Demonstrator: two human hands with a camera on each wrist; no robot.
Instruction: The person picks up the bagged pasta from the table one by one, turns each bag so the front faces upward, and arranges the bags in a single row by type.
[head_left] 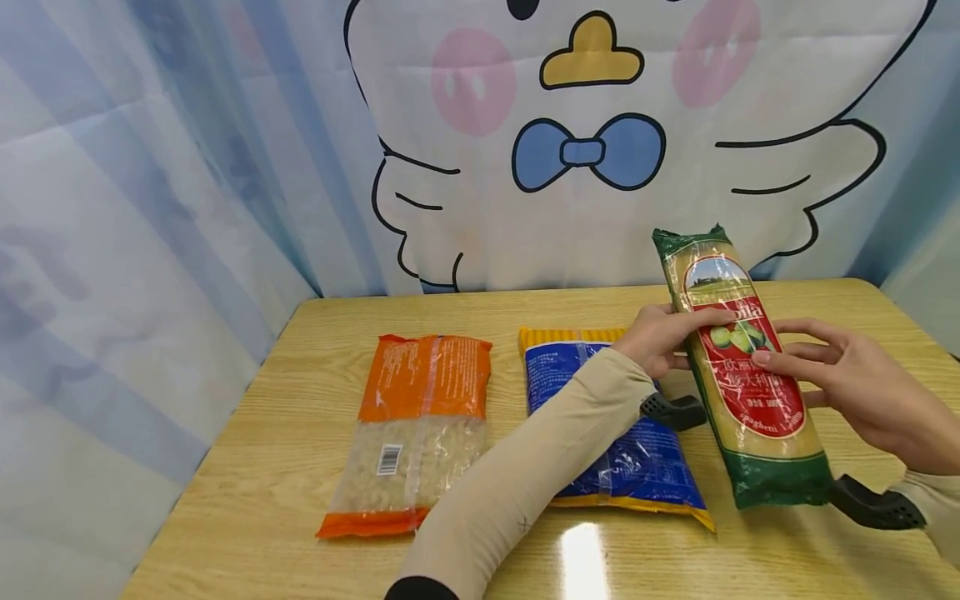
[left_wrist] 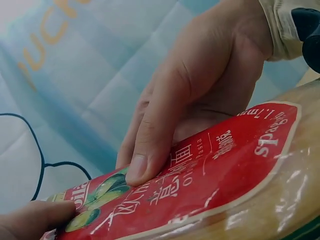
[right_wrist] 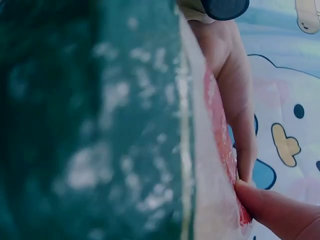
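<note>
Both hands hold a spaghetti packet (head_left: 761, 400), tilted upright above the right part of the table. It has green ends, a clear body with pale strands and a red label. My left hand (head_left: 660, 340) grips its left edge, thumb across the label and fingers behind. My right hand (head_left: 862, 387) holds the opposite edge, its thumb on the label beside the olive picture. In the left wrist view, the right thumb (left_wrist: 142, 165) presses the label. The green end (right_wrist: 110, 120) fills much of the right wrist view.
A blue bag (head_left: 645, 467) with yellow ends lies behind the left forearm, partly covered by it. Farther left, an orange bag (head_left: 423, 379) with a clear lower part lies flat on the wooden table (head_left: 247, 483). A printed curtain (head_left: 600, 242) hangs behind the table.
</note>
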